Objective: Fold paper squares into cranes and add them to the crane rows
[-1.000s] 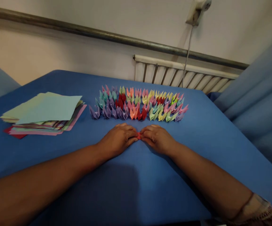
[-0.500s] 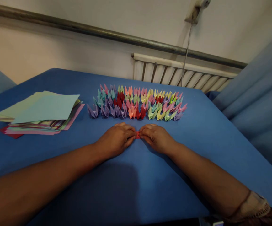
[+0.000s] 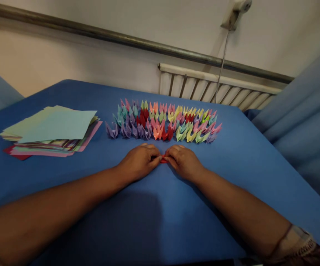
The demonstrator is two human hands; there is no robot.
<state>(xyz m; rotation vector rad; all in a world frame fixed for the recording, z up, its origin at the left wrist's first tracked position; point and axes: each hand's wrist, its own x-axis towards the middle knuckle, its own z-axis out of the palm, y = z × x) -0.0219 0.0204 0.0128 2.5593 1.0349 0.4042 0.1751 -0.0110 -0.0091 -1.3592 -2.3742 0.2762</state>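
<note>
A small piece of folded red paper (image 3: 163,160) lies low over the blue tabletop, mostly covered by fingers. My left hand (image 3: 141,162) pinches its left side, thumb toward me. From the other side my right hand (image 3: 185,162) grips it the same way, the fingertips of both hands a short gap apart. Just beyond the hands stand rows of folded paper cranes (image 3: 157,131) in purple, red, pink, yellow, green and teal. How the red paper is folded under the fingers is hidden.
To the left lies an uneven stack of coloured paper sheets (image 3: 57,125), a pale blue one on top. The blue-covered table (image 3: 231,155) reaches a wall with a metal pipe (image 3: 148,45) and a radiator (image 3: 193,83). A blue curtain (image 3: 309,85) hangs at the right.
The view has shifted slightly. Both hands still hold the red paper, and my left thumb has moved a little along its near edge; a bit more red shows between the fingers.
</note>
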